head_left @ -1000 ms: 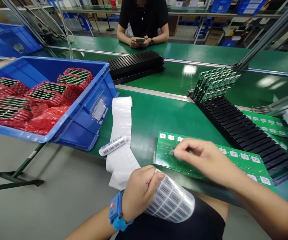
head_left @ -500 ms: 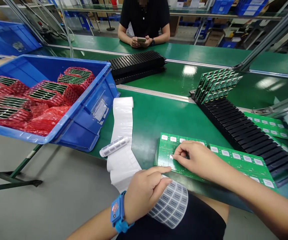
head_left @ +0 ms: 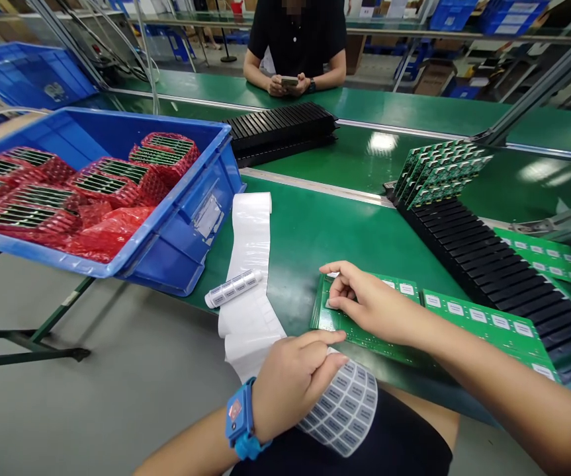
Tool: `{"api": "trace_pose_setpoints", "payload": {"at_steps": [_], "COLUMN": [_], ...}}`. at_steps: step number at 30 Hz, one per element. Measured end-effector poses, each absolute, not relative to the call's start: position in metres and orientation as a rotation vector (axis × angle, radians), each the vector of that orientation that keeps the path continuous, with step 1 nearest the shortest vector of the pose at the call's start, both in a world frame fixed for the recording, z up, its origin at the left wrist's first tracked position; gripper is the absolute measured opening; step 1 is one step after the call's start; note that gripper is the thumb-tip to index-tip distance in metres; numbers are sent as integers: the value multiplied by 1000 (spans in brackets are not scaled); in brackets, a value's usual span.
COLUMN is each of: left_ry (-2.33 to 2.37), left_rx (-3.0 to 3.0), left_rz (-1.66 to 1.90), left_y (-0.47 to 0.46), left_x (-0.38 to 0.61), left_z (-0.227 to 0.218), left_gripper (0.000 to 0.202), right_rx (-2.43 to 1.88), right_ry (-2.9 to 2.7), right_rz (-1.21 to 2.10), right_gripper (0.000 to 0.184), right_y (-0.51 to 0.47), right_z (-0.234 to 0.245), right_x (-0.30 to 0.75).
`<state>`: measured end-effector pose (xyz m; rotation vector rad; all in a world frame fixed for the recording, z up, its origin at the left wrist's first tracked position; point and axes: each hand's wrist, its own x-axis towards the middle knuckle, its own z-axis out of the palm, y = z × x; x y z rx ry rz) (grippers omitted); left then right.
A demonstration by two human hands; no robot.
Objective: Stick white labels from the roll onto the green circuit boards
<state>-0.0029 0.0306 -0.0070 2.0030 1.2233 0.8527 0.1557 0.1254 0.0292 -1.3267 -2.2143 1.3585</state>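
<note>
My left hand, wearing a blue wristband, grips a strip of printed labels between thumb and fingers. The strip curls down over my lap. Its index finger reaches to the front edge of a stack of green circuit boards. Over the left end of that stack, my right hand pinches a small white label, partly hidden by the fingertips, at the top board's surface. White labels sit along the board's far row. Beside it on the right lies another labelled green board, partly covered by my right forearm.
White backing paper with a label roll lies left of the boards. A blue bin holds red-wrapped boards. Black slotted racks stand beyond, one holding upright boards. A person sits opposite with a phone.
My right hand has moved left along the board with the fingers pinched, towards its left edge. My left hand still holds the label strip. The whole view has shifted slightly.
</note>
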Motion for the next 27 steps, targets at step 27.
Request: {"api": "trace_pose_setpoints", "payload": {"at_steps": [27], "left_ry": [2139], "left_rx": [1909], "left_rz": [663], "left_y": [60], "left_x": [-122], "left_z": [-51], "left_gripper": [31], "right_rx": [-1122], "right_ry": [-2397], "right_rz": [393], "right_gripper": [16], "right_y": [98], "right_z": [14], "right_x": [190]}}
